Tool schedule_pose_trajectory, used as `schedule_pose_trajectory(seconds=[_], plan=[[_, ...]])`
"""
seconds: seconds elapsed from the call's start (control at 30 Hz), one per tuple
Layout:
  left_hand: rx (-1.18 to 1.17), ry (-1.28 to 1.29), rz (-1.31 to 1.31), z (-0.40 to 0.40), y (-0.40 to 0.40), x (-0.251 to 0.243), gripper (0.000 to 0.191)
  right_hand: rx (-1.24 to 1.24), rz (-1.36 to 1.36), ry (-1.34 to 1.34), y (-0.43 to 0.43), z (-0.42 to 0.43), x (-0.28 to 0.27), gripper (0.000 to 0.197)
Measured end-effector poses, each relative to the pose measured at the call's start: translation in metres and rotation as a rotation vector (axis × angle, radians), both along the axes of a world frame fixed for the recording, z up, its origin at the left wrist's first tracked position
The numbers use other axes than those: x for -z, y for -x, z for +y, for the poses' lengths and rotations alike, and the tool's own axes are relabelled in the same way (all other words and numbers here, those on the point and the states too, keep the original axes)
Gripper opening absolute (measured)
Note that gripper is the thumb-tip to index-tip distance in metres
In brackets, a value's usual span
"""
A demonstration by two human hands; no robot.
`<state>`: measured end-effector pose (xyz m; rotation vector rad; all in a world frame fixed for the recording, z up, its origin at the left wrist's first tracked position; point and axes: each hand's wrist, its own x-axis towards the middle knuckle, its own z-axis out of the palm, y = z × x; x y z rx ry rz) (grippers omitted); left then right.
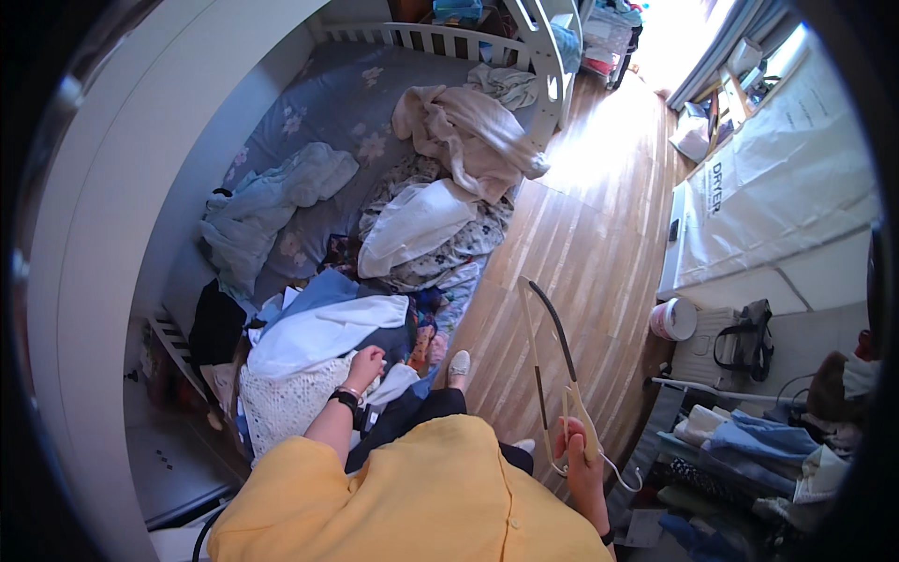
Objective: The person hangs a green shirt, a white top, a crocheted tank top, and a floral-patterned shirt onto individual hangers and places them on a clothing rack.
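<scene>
My right hand (581, 449) is closed around cream clothes hangers (588, 421) with dark strips along their arms and pale hooks pointing down, held above the wood floor. On the left, my left hand (368, 365) rests on or just over the heap of clothes on the bed; whether its curled fingers grip any cloth, I cannot tell. Under and beside it lie a white garment (330, 330), a cream openwork knit (295, 400) and a smaller white cloth (395, 383). A blue garment (316, 289) shows behind the white one.
The lower bunk's floral sheet (337, 84) bears a pink blanket (463, 133), a white pillow-like item (414, 225) and a pale crumpled cloth (281, 197). On the right are a covered appliance (772, 175), a white bucket (674, 319) and a rack with folded clothes (758, 439). A bed ladder (551, 70) stands ahead.
</scene>
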<state>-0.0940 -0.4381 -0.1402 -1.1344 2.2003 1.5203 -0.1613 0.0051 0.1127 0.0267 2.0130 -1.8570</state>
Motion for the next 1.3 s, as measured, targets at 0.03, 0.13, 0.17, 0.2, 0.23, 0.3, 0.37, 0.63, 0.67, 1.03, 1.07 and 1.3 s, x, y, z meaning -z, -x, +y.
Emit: schedule_pose_trajectory(seconds=[0.03, 0.13, 0.17, 0.2, 0.23, 0.3, 0.37, 0.63, 0.67, 1.03, 1.07, 1.3], plan=[[-0.027, -0.007, -0.002, -0.012, 0.016, 0.006, 0.017, 0.000, -0.022, -0.032, 0.011, -0.012, 0.004, 0.031], [0.031, 0.118, -0.008, -0.056, 0.064, 0.037, 0.017, 0.029, -0.090, -0.061, 0.035, -0.037, 0.025, 0.030], [0.026, 0.169, -0.009, -0.070, 0.079, 0.051, 0.017, 0.057, -0.123, -0.074, 0.042, -0.042, 0.036, 0.029], [0.019, 0.262, 0.052, -0.092, 0.090, 0.073, 0.016, 0.102, -0.184, -0.053, 0.049, -0.054, 0.044, 0.031], [0.014, 0.353, 0.107, -0.111, 0.098, 0.093, 0.015, 0.087, -0.202, -0.050, 0.055, -0.059, 0.057, 0.031], [0.003, 0.435, 0.002, -0.139, 0.125, 0.118, 0.019, 0.110, -0.264, -0.094, 0.060, -0.064, 0.087, 0.030], [-0.021, 0.658, -0.076, -0.130, 0.159, 0.132, 0.032, 0.076, -0.287, -0.125, 0.062, -0.060, 0.119, 0.030], [0.402, 1.014, -0.083, -0.138, 0.196, 0.146, 0.039, -0.071, -0.312, -0.207, 0.081, -0.071, 0.166, 0.028], [0.411, 1.034, -0.042, -0.146, 0.196, 0.151, 0.032, -0.047, -0.332, -0.211, 0.081, -0.070, 0.168, 0.028], [0.441, 0.735, 0.566, -0.022, 0.217, -0.016, 0.007, 0.123, -0.388, -0.106, 0.094, -0.069, 0.146, 0.028], [0.455, 0.710, 0.607, -0.008, 0.215, -0.026, 0.007, 0.135, -0.376, -0.075, 0.095, -0.070, 0.143, 0.027], [0.764, 0.556, 0.870, 0.104, 0.205, -0.115, 0.016, 0.179, -0.395, 0.188, 0.102, -0.071, 0.115, 0.030]])
